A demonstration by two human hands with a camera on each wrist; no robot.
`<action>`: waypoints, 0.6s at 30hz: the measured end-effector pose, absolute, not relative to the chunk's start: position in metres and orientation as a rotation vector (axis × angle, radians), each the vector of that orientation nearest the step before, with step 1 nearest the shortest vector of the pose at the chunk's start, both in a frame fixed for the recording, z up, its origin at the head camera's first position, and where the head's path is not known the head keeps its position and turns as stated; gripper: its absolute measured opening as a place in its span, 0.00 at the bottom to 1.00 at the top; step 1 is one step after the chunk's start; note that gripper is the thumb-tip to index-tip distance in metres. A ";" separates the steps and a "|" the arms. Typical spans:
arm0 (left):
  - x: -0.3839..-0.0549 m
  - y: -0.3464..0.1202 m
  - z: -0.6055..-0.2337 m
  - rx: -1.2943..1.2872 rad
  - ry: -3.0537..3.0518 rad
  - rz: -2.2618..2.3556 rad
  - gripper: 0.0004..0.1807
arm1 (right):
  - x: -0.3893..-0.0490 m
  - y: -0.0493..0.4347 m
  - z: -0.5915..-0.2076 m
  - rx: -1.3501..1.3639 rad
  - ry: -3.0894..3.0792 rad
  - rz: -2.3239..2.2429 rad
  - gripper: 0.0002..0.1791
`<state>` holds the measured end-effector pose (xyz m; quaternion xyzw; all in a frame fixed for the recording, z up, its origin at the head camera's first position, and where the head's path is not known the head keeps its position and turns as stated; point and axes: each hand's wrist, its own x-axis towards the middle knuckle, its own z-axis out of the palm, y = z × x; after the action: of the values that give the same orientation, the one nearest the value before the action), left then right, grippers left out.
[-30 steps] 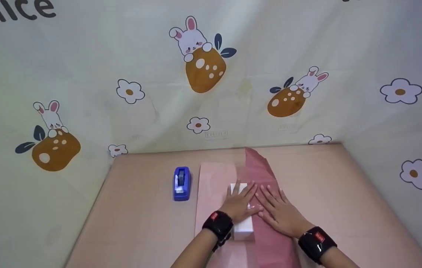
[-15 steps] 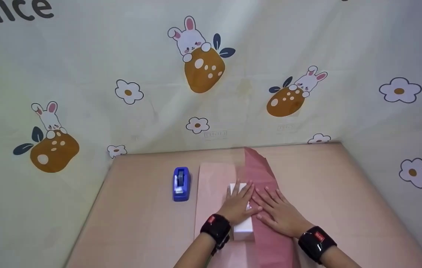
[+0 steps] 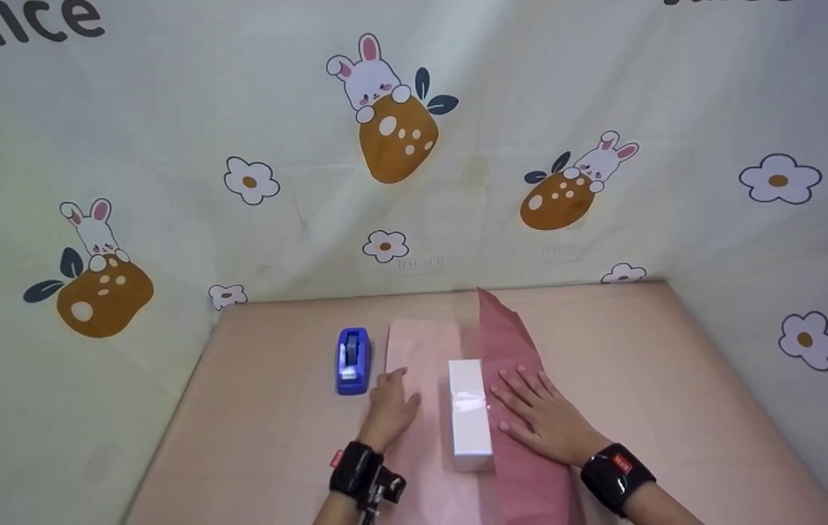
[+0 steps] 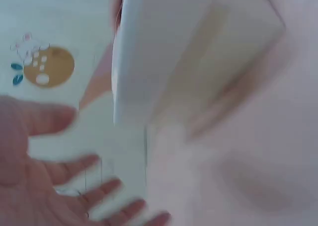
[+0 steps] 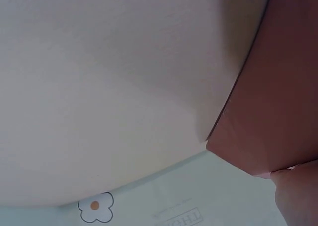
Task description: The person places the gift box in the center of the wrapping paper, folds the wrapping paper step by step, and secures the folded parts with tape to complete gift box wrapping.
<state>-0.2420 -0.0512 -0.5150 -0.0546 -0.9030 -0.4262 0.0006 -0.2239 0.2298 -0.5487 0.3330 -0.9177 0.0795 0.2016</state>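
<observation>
Fingers (image 3: pixel 523 397) of the right hand (image 3: pixel 548 423) lie straight and fanned apart, flat on a dark rose paper flap (image 3: pixel 523 481). On the left hand (image 3: pixel 390 410), thumb and fingers are apart too, loosely extended, as the left wrist view shows through motion blur; whether they touch the paper beneath cannot be told.

Between the two hands, a long, straight-edged white box (image 3: pixel 469 430) rests on pale pink paper (image 3: pixel 421 343). Its smooth top carries a strip of glossy clear tape (image 3: pixel 469 401), crinkled where it catches the light. Beside the box, the flap runs lengthwise in a smooth, matte band, pointed at its far end and lightly creased. Whether flap and pale paper are one sheet is hard to make out, and both run out of the head view at the bottom.

Near the left hand sits a blue tape dispenser (image 3: pixel 353 361), rounded and shiny. Black wristbands (image 3: pixel 618 477) with red tags circle both wrists. Everything rests on a plain peach-toned table (image 3: pixel 676 408), and behind it hangs a softly rippled pale cloth (image 3: pixel 165 131) printed with rabbits, brown fruit and flowers, its lettering cropped at the top. The right wrist view catches only a sliver of hand at its lower right corner.
</observation>
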 end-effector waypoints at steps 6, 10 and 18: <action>-0.242 -0.097 -0.519 0.159 -3.046 -1.465 0.28 | -0.225 0.230 -0.550 0.925 -2.570 0.242 0.31; -0.239 -0.109 -0.527 0.173 -3.148 -1.662 0.18 | -0.225 0.231 -0.550 0.930 -2.582 0.254 0.31; -0.236 -0.105 -0.520 -0.023 -3.037 -1.703 0.09 | -0.225 0.230 -0.549 0.928 -2.604 0.255 0.30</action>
<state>-0.2359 -0.1047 -0.5197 -0.0065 -0.8595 -0.4822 -0.1693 -0.2248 0.2302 -0.5486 0.3287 -0.9224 0.0904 0.1816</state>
